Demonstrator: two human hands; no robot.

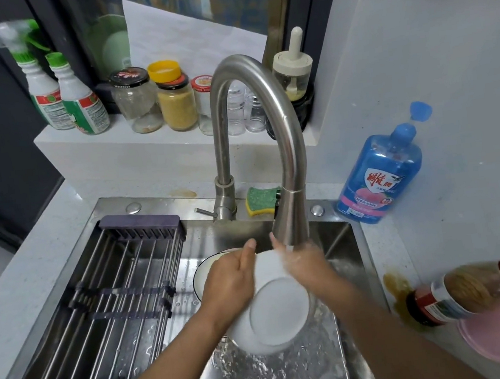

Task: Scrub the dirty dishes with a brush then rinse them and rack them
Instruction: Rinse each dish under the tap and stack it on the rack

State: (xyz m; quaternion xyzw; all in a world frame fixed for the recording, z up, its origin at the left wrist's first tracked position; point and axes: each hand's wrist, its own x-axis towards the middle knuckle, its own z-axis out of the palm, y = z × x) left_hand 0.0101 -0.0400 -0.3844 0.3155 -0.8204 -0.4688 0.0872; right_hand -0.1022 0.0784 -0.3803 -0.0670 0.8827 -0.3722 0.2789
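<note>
- Stainless sink (pixel 338 241), set into a pale table (pixel 34 276), fills the lower half of the frame, with water running from the arched faucet (pixel 287 141).
- You hold the white bowl (pixel 280 313) at centre frame, tilted with its base toward you and its upper rim under the stream; I judge this to be the rinse.
- Your left hand (pixel 228 285) is clamped on the bowl's left rim, thumb up over the edge.
- Your right hand (pixel 304 264) is on the bowl's right side beneath the spout. It is blurred by water, so I cannot tell whether it grips or lies flat.
- To rinse well, turn the bowl so the water reaches the inside as well as the base, and hold it low to limit splashing.
- Grip firmly, since wet glazed ware is likely to be slippery.
- Tip the water out before reaching for the rack (pixel 108 299) at left of frame.
- Dishes in the sink: two, the bowl and a dark-rimmed plate (pixel 203 272) behind your left hand.
- One rack, one faucet, one green sponge (pixel 262 200) behind the faucet and one blue soap bottle (pixel 381 174) at right. I see no brush.
- Two spray bottles (pixel 41 88) stand at upper left.
- One sauce bottle (pixel 472 288) lies at lower right.
</note>
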